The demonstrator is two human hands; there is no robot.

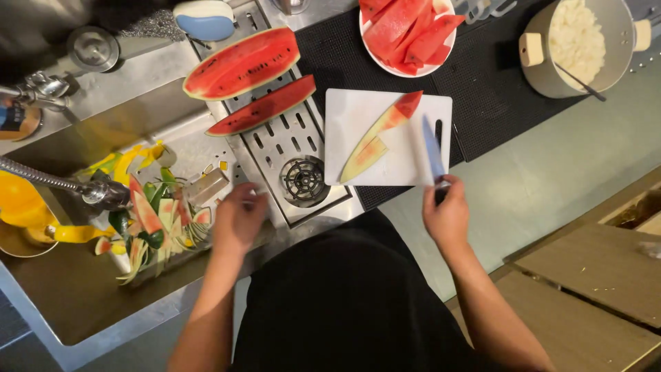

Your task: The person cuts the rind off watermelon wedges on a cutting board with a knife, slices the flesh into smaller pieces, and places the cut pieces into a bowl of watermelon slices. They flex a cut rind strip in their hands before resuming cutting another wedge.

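My right hand [447,215] grips the dark handle of a knife [432,149] whose pale blue blade lies over the right side of the white cutting board [358,110]. On the board lie a watermelon rind strip with a red tip [383,127] and a smaller rind piece [365,157]. My left hand [237,219] hovers at the sink's edge beside a pile of fruit peels [155,224], fingers curled, holding nothing that I can see. A large watermelon wedge [242,63] and a thinner slice [265,107] rest on the perforated metal drainer [289,148].
A white plate of peeled watermelon pieces [410,31] stands behind the board on a black mat [482,89]. A grey pot of white food [578,45] with a utensil sits at the back right. A faucet [65,184] reaches over the sink. Wooden boards [592,275] lie at right.
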